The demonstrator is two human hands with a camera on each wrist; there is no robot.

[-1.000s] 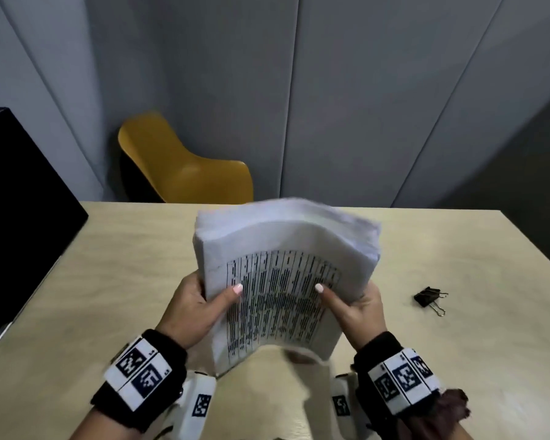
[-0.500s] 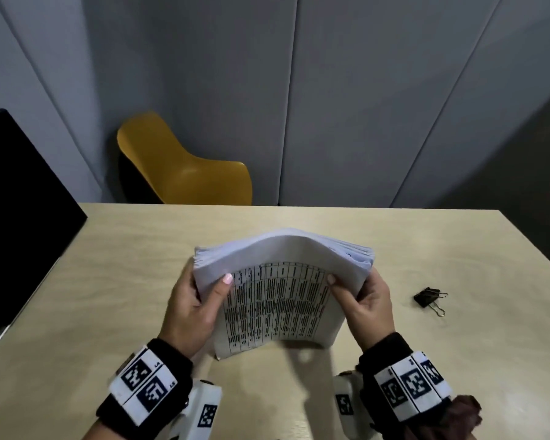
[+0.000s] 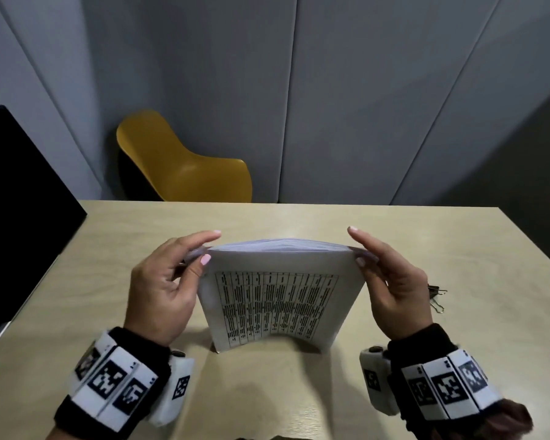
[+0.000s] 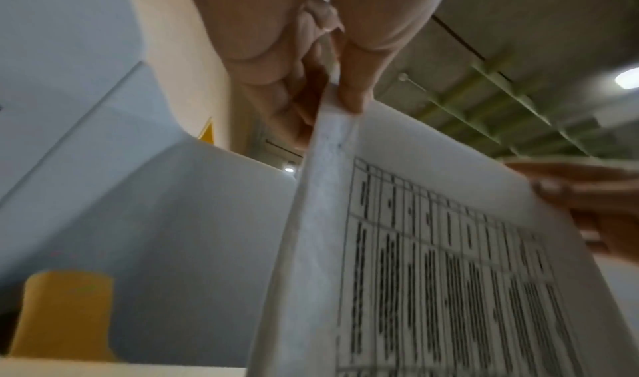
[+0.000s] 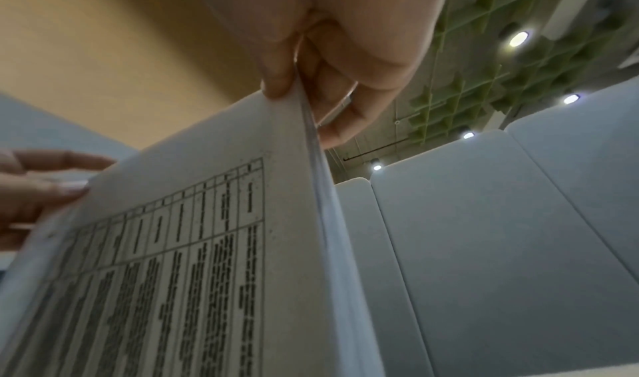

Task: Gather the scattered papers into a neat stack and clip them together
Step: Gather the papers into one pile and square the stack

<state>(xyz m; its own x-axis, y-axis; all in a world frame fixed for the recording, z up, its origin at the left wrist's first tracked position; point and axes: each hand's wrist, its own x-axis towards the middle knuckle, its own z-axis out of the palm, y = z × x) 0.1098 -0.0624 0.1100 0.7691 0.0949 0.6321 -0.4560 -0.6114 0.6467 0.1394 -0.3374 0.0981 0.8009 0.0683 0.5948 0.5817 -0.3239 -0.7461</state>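
The paper stack (image 3: 277, 300) stands upright on its lower edge on the table (image 3: 299, 392), its printed table facing me and its bottom bowed a little. My left hand (image 3: 208, 246) pinches the top left corner, thumb in front and fingers behind. My right hand (image 3: 356, 246) pinches the top right corner the same way. The left wrist view shows the left hand (image 4: 332, 90) on the stack (image 4: 432, 260). In the right wrist view the right hand (image 5: 301, 87) pinches the stack (image 5: 190, 246). A black binder clip (image 3: 437, 296) lies on the table, partly hidden behind my right hand.
A yellow chair (image 3: 185, 166) stands behind the table's far edge, against grey wall panels. A large black object (image 3: 19, 217) sits over the table's left edge. Bare tabletop shows around the stack on all sides.
The stack has come down from a raised, curved hold to stand on the table. Both hands have slid from its sides up to the top corners.
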